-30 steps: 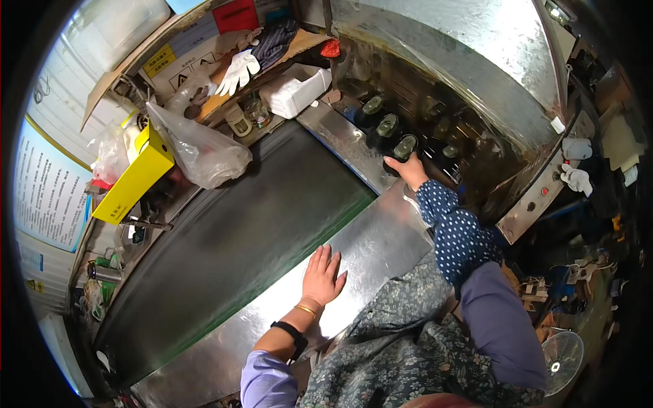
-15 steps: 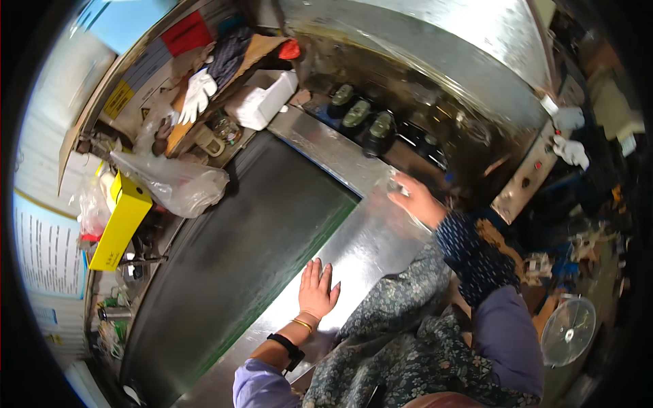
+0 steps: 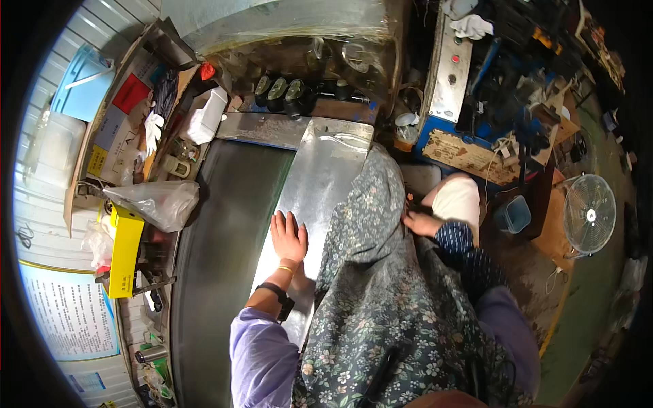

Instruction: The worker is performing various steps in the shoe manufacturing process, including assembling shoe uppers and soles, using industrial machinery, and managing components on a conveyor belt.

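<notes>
My left hand (image 3: 289, 238) lies flat on a shiny metal ledge (image 3: 325, 170), fingers spread and holding nothing. Beside that ledge, to its left, runs a dark belt (image 3: 228, 217) with a green edge. A dark floral apron (image 3: 367, 292) covers my lap. At its right edge, near my light-coloured trouser leg (image 3: 457, 204), my right hand (image 3: 423, 223) is closed on the apron cloth; its fingertips are partly hidden. On the far end of the ledge shows a thin, curved shiny shape (image 3: 343, 141), too unclear to name.
Several dark, rounded objects (image 3: 277, 94) stand in a row beyond the ledge. On the left are a clear plastic bag (image 3: 160, 204), a yellow box (image 3: 124, 251) and a white glove (image 3: 152, 132). A control panel (image 3: 450, 75), blue bin (image 3: 512, 215) and fan (image 3: 589, 215) are on the right.
My right hand has left the far end of the metal ledge and come back to the apron's right edge. My left hand stays flat on the ledge. The view has turned rightward.
</notes>
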